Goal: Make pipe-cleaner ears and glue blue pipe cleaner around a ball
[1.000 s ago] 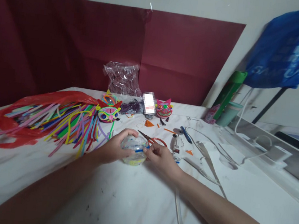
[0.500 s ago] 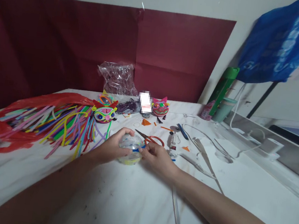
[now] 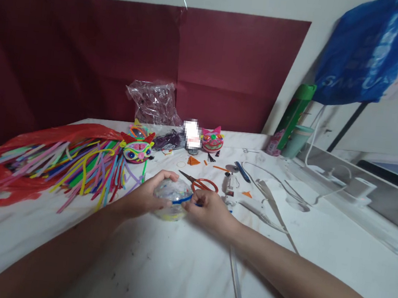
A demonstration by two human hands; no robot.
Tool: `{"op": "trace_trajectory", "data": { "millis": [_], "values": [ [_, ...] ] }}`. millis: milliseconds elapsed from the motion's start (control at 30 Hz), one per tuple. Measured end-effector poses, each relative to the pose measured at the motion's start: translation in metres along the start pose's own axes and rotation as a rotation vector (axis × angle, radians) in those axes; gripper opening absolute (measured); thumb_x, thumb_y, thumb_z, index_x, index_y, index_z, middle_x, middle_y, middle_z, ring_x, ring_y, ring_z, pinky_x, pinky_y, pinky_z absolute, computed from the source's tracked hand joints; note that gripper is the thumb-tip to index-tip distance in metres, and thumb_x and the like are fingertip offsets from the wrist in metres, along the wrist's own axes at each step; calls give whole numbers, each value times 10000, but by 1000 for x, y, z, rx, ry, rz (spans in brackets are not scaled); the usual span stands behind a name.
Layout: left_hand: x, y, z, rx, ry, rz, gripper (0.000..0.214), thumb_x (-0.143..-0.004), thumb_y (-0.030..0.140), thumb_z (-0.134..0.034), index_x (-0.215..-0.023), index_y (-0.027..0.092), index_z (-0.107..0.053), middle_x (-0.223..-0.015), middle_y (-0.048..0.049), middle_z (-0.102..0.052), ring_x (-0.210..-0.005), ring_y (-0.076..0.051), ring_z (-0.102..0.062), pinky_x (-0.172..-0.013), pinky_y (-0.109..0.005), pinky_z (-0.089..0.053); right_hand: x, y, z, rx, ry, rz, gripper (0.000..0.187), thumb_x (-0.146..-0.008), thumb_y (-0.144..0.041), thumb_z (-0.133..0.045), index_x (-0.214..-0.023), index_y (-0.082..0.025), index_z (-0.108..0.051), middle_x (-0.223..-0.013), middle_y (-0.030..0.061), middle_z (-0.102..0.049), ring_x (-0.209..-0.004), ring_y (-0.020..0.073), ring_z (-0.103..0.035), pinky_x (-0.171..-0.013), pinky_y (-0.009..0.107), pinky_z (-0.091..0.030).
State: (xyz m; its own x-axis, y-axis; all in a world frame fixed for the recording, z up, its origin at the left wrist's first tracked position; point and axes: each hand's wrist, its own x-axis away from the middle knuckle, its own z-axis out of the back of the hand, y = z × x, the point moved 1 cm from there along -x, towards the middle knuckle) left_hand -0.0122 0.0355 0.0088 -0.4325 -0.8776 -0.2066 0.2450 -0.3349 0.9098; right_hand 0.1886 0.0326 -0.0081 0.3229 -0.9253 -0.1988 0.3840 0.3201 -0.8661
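Note:
A clear, rounded plastic ball [image 3: 171,190] with coloured specks sits low over the table. My left hand [image 3: 144,196] is wrapped round its left side, thumb in front and fingers over the top. Across the ball's middle runs a blue pipe cleaner [image 3: 180,200], pinched on the right by the thumb and fingers of my right hand [image 3: 209,211]. Just behind that hand lie orange-handled scissors [image 3: 205,184]. To its right rests a white glue gun [image 3: 254,211], partly hidden among cables.
Pipe cleaners [image 3: 84,166] spread over a red plastic bag [image 3: 8,195] at left. Two decorated animal heads, one at left [image 3: 137,151] and one pink [image 3: 212,140], stand behind. A blue knife [image 3: 242,172], cables [image 3: 282,178] and a green can [image 3: 295,113] are at right.
My right hand has shifted slightly along the ball's side, and more of the blue pipe cleaner now shows across its front. My left hand keeps its hold. The view has tilted a little.

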Motion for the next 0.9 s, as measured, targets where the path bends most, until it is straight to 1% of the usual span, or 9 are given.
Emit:
{"op": "trace_trajectory", "data": {
  "millis": [67,133,300,400,500,567,667,767,900],
  "values": [
    [1,2,1,-7,-36,24,528,-710,402,-679,-1165,227,-476,-1208,-84,-563,-1088,-283,-546,-920,-388,-410,2,-1,-1,11,-11,13,246,-696,-333,-575,-540,-193,-447,-514,-42,-420,-516,95,-374,-452,210,-251],
    [1,6,0,-44,-33,34,513,-723,413,-660,-1164,220,-481,-1167,-77,-584,-1074,-281,-550,-909,-384,-416,4,-2,-3,35,-16,32,251,-706,-335,-568,-542,-194,-442,-519,-39,-423,-519,96,-374,-461,213,-253],
    [2,19,-14,-128,111,118,473,-684,312,-662,-1100,212,-460,-998,-44,-625,-969,-267,-585,-790,-347,-461,6,-3,-4,98,10,44,262,-726,-344,-561,-556,-200,-422,-525,-42,-413,-511,98,-369,-480,225,-261],
    [2,25,-21,-99,132,152,440,-657,262,-637,-1054,213,-453,-966,-30,-619,-937,-256,-586,-743,-326,-460,7,-3,-5,88,-3,38,261,-723,-341,-563,-559,-202,-417,-529,-41,-422,-515,100,-379,-487,224,-275],
    [2,25,-20,-105,151,138,450,-650,269,-647,-1052,211,-452,-1000,-36,-604,-942,-251,-575,-735,-314,-451,7,-3,-5,92,5,38,260,-720,-330,-571,-557,-202,-414,-525,-43,-418,-512,100,-380,-484,224,-271],
    [4,22,-17,-82,128,131,450,-696,347,-643,-1081,209,-455,-1034,-44,-590,-945,-248,-571,-742,-316,-445,6,-2,-5,91,14,41,253,-724,-328,-571,-565,-201,-422,-530,-43,-423,-514,100,-383,-483,221,-273],
    [6,15,-12,29,64,125,467,-795,509,-552,-1144,215,-451,-1060,-50,-585,-922,-237,-582,-735,-319,-445,4,0,-5,76,17,48,242,-731,-341,-570,-582,-200,-441,-542,-40,-440,-522,102,-395,-484,217,-286],
    [6,8,-10,63,74,122,501,-827,573,-493,-1174,213,-459,-1099,-62,-595,-917,-237,-594,-743,-328,-454,4,0,-5,79,17,49,252,-731,-354,-566,-577,-201,-437,-540,-40,-431,-525,105,-392,-487,220,-285],
    [5,3,-10,102,100,112,508,-796,553,-561,-1160,208,-478,-1239,-94,-566,-1087,-284,-560,-849,-367,-449,5,-1,-4,80,18,41,245,-726,-342,-560,-577,-203,-422,-543,-41,-426,-528,105,-395,-495,223,-278]
  ]
}}
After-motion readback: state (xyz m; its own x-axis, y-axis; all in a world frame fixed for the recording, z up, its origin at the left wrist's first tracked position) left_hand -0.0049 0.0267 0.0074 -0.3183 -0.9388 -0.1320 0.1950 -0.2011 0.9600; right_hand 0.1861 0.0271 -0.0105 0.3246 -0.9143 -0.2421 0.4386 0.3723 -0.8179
